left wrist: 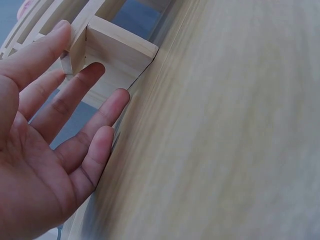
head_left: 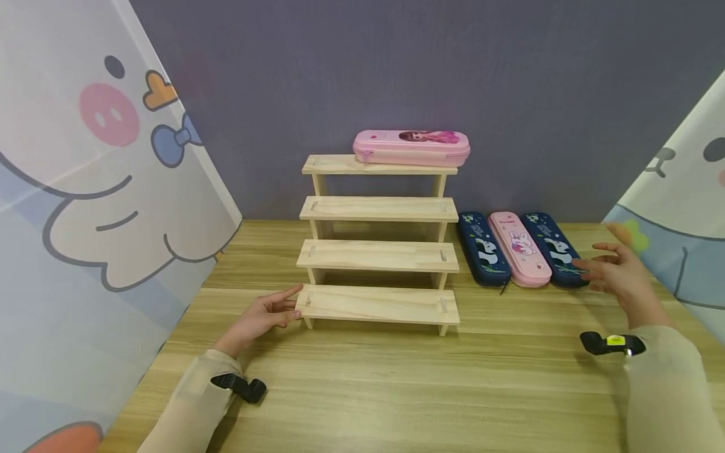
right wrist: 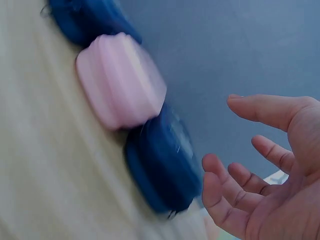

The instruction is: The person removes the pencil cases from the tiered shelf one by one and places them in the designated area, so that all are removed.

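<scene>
My left hand (head_left: pixel 263 321) is at the left end of the bottom board of a four-tier wooden display stand (head_left: pixel 378 303), its thumb and forefinger touching the board's end. In the left wrist view its other fingers (left wrist: pixel 100 115) spread loosely beside the stand's leg (left wrist: pixel 122 42). My right hand (head_left: pixel 620 277) hovers just right of a navy panda pencil case (head_left: pixel 552 248), fingers apart and holding nothing. Left of that case lie a pink rabbit pencil case (head_left: pixel 520 248) and another navy panda case (head_left: pixel 484 248). A pink pencil case (head_left: pixel 411 150) with a doll picture rests on the top tier.
The wooden table (head_left: pixel 396 390) extends in front of the stand. A dark grey panel (head_left: pixel 272 94) rises behind it. Cartoon-printed panels (head_left: pixel 85 207) flank both sides. Each wrist wears a black camera strap (head_left: pixel 612 343).
</scene>
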### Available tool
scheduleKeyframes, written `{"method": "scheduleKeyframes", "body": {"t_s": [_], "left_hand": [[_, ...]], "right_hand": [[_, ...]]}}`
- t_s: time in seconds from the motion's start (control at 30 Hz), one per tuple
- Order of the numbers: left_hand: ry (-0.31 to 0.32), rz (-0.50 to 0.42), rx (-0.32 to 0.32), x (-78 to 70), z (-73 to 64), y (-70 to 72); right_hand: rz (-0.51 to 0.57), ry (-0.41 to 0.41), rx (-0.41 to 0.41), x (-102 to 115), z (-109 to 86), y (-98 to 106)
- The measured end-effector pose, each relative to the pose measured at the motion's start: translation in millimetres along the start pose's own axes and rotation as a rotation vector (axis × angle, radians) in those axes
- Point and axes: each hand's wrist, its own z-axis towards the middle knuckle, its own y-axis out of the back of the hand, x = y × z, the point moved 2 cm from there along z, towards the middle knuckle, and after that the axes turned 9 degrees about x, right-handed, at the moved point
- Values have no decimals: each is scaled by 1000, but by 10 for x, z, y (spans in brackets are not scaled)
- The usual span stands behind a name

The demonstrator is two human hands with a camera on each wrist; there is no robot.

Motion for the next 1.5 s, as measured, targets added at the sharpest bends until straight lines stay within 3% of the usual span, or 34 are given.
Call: {"method": "scheduleKeyframes", "body": {"t_s": [0.37, 0.57, 0.97, 1.23, 1.5], "left_hand": [[-1, -13, 6, -6, 3, -6], [-49, 18, 13, 15, -4, 11], [25, -7, -12, -38, -13, -11], [14, -19, -6, -30, -16, -14], [8, -10, -4, -19, 0, -8]], "right_hand": [[-231, 52, 24, 318, 196, -319], [-267, 75, 47, 469, 297, -525], [-302, 130, 64, 739, 446, -866], [-297, 166, 127, 931, 546, -1101], [-326, 175, 139, 1133, 640, -1338]]}}
